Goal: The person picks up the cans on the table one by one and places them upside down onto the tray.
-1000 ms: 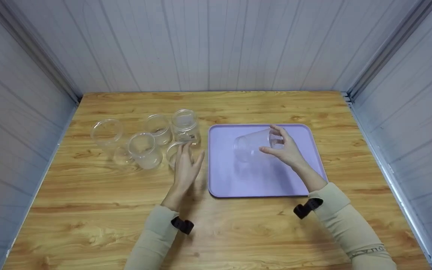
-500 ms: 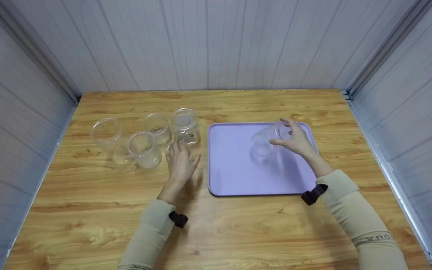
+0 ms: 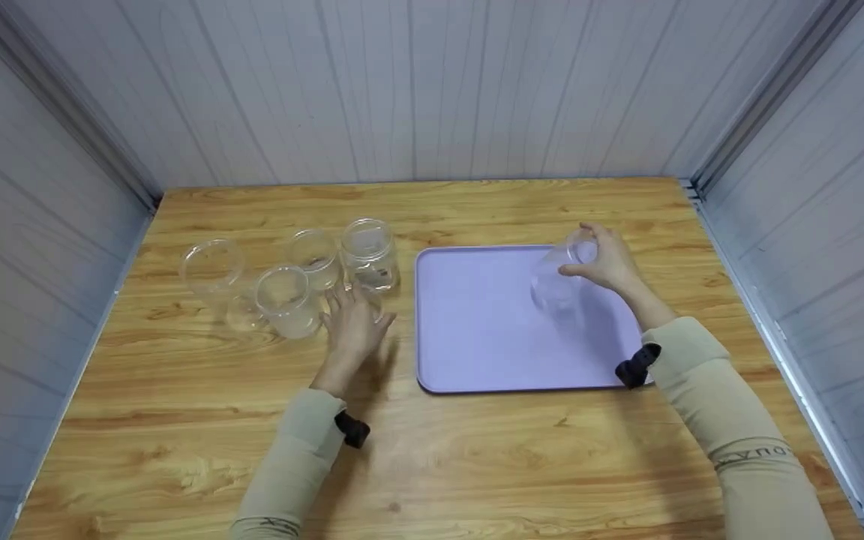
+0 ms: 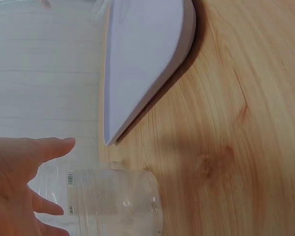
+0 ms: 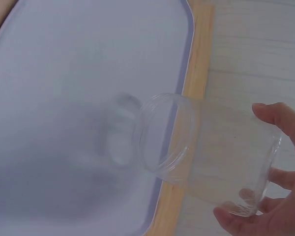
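My right hand point(image 3: 613, 264) grips a clear plastic jar point(image 3: 552, 281) by its base end. The jar is tilted mouth-down over the right part of a lavender tray point(image 3: 477, 352). In the right wrist view the threaded mouth of the jar point(image 5: 231, 147) faces the tray, with thumb and fingers around the base. My left hand point(image 3: 353, 324) reaches over a low clear jar with its fingers spread, hiding most of it. In the left wrist view a clear jar point(image 4: 125, 201) with a barcode label stands beyond the spread thumb and fingers.
Left and behind my left hand stand a tall clear jar point(image 3: 370, 255), another clear jar point(image 3: 315, 255), a clear mug point(image 3: 288, 300) and a clear cup point(image 3: 213, 266). The wooden table point(image 3: 477, 465) meets pale panel walls point(image 3: 432, 90) at its back and sides.
My right hand has moved right and back with the jar, tipping it mouth-down more steeply. My left hand has shifted slightly left over the low jar and its fingers have spread.
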`<state>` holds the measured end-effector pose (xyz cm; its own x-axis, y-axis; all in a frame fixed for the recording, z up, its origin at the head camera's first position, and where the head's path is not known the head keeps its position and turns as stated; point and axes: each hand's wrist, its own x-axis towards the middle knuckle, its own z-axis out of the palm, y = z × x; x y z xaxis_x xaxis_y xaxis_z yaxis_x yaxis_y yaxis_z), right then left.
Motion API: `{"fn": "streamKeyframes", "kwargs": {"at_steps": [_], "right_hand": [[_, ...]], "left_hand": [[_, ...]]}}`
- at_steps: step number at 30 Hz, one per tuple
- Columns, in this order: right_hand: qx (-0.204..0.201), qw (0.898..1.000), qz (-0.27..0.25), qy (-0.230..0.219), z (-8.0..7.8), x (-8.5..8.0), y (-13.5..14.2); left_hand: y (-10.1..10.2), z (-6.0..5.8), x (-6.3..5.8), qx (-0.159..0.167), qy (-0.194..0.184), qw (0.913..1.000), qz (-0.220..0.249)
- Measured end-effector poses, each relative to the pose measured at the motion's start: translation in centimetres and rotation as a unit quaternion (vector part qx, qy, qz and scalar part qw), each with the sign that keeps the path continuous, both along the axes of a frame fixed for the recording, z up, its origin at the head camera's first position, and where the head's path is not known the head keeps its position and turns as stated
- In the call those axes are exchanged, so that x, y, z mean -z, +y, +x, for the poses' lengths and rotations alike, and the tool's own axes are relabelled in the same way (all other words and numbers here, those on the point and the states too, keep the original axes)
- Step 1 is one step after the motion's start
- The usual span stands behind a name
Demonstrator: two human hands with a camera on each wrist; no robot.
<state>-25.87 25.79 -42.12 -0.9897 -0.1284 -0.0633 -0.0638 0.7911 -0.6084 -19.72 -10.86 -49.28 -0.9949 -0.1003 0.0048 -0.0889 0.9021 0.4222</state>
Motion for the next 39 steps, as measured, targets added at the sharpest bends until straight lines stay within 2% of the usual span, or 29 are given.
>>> {"fn": "streamKeyframes", "kwargs": {"at_steps": [4,16,24,32,39], "right_hand": [[0.006,1.0,0.011,-0.004,-0.4,-0.2,0.3],[0.047,0.997,0.049,-0.038,-1.8,-0.6,1.1],[0.092,0.991,0.066,-0.074,-2.7,0.0,2.1],[0.1,0.991,0.05,-0.07,-3.2,0.9,3.0],[0.123,0.985,0.075,-0.091,-4.1,1.4,3.1]], "left_hand": [[-0.1,-0.3,0.1,-0.007,-0.002,0.9999,0.013],[-0.5,-1.1,0.0,-0.014,-0.018,0.9997,0.006],[-0.6,-1.2,0.0,-0.026,-0.025,0.9993,0.01],[-0.7,-1.5,0.0,-0.015,-0.05,0.9986,0.007],[-0.8,-1.6,0.2,-0.025,-0.058,0.9978,0.019]]}}
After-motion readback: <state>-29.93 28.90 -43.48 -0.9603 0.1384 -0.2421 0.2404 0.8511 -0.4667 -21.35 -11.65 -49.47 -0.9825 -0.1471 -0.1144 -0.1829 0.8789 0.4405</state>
